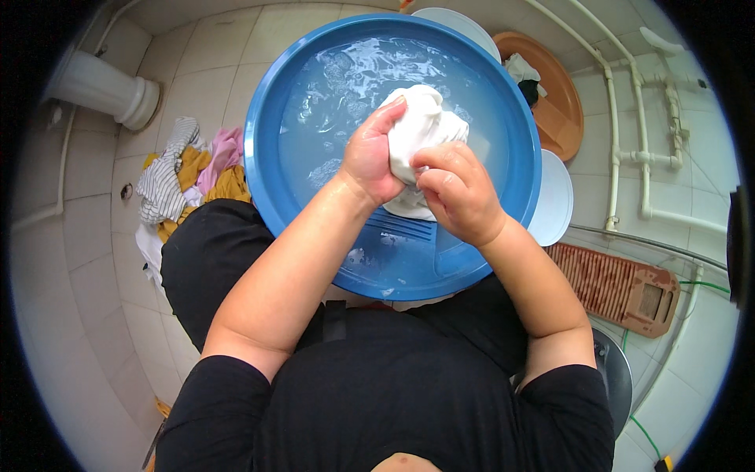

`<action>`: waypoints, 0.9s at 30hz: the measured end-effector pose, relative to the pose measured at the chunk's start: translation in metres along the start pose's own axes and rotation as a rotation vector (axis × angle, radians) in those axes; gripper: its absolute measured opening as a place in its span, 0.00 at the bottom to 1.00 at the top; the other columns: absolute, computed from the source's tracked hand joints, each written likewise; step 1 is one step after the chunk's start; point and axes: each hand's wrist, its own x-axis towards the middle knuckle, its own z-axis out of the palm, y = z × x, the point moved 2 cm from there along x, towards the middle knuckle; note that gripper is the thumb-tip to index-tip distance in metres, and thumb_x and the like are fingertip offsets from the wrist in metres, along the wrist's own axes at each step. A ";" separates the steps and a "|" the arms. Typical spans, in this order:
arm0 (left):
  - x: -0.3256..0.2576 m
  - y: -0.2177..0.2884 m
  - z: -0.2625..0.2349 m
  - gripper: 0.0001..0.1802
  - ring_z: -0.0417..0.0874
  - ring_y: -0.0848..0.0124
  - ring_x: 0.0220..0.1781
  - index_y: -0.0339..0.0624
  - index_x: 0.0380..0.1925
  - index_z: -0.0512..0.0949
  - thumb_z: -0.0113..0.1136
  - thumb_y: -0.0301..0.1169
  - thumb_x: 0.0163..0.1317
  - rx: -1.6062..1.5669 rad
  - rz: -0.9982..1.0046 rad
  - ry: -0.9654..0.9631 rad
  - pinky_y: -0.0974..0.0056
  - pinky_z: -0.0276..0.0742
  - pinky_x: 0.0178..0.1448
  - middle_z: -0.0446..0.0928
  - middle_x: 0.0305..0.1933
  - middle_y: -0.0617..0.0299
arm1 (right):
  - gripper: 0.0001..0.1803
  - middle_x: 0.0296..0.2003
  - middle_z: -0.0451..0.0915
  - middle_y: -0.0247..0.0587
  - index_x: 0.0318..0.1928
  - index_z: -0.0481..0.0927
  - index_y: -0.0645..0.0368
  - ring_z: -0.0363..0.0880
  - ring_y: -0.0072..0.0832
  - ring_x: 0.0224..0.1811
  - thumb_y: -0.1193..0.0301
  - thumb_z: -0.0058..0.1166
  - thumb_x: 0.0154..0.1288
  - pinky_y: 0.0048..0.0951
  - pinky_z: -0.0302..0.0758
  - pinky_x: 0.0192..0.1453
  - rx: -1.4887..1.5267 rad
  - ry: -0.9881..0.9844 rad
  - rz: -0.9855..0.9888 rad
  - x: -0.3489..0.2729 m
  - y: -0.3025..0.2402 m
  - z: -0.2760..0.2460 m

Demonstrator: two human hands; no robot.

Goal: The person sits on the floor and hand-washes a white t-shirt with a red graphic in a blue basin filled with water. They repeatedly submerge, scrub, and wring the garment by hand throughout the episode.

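Observation:
A bunched white cloth is held up over a large round blue basin of cloudy, soapy water. My left hand cups it from the left, thumb up along its side and fingers hidden behind the cloth. On the other side, my right hand has its fingers curled in a pinch at the cloth's lower right. Part of the cloth hangs below the hands, over the ribbed washboard part at the basin's near side. What kind of garment the cloth is, I cannot tell.
A heap of striped, mustard, pink and white clothes lies on the tiled floor at left, near a white pipe. Rightward are an orange-brown basin with cloths, white lids, a brown washboard and wall pipes.

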 end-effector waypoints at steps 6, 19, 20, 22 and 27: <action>0.000 0.000 -0.003 0.21 0.74 0.58 0.51 0.36 0.50 0.67 0.41 0.38 0.63 -0.049 -0.015 0.023 0.56 0.68 0.58 0.73 0.50 0.51 | 0.14 0.35 0.73 0.36 0.32 0.72 0.55 0.71 0.36 0.36 0.78 0.54 0.39 0.34 0.69 0.40 -0.089 0.031 -0.051 -0.006 0.006 0.003; 0.000 0.002 -0.003 0.21 0.74 0.58 0.51 0.36 0.49 0.68 0.41 0.38 0.62 -0.103 -0.011 0.011 0.56 0.67 0.59 0.73 0.49 0.52 | 0.13 0.37 0.74 0.34 0.34 0.74 0.54 0.70 0.33 0.36 0.76 0.53 0.42 0.32 0.69 0.41 -0.184 0.033 -0.098 -0.008 0.007 0.006; 0.000 0.000 -0.004 0.21 0.74 0.58 0.52 0.36 0.49 0.68 0.41 0.38 0.62 -0.100 -0.011 0.017 0.56 0.67 0.59 0.73 0.49 0.52 | 0.12 0.37 0.74 0.34 0.34 0.74 0.54 0.70 0.33 0.37 0.75 0.53 0.43 0.32 0.69 0.41 -0.186 0.013 -0.081 -0.011 0.008 0.005; 0.000 0.001 -0.003 0.21 0.74 0.58 0.52 0.36 0.49 0.68 0.42 0.38 0.61 -0.084 -0.007 0.027 0.56 0.66 0.59 0.73 0.49 0.52 | 0.12 0.37 0.74 0.34 0.34 0.74 0.53 0.70 0.32 0.37 0.75 0.52 0.43 0.32 0.69 0.41 -0.198 0.025 -0.079 -0.012 0.008 0.005; -0.001 0.003 -0.002 0.21 0.74 0.57 0.52 0.36 0.49 0.69 0.42 0.38 0.61 -0.079 -0.016 -0.002 0.55 0.66 0.60 0.73 0.50 0.51 | 0.12 0.37 0.74 0.33 0.34 0.73 0.53 0.70 0.32 0.37 0.74 0.52 0.43 0.32 0.68 0.40 -0.213 0.056 -0.120 -0.008 0.007 0.009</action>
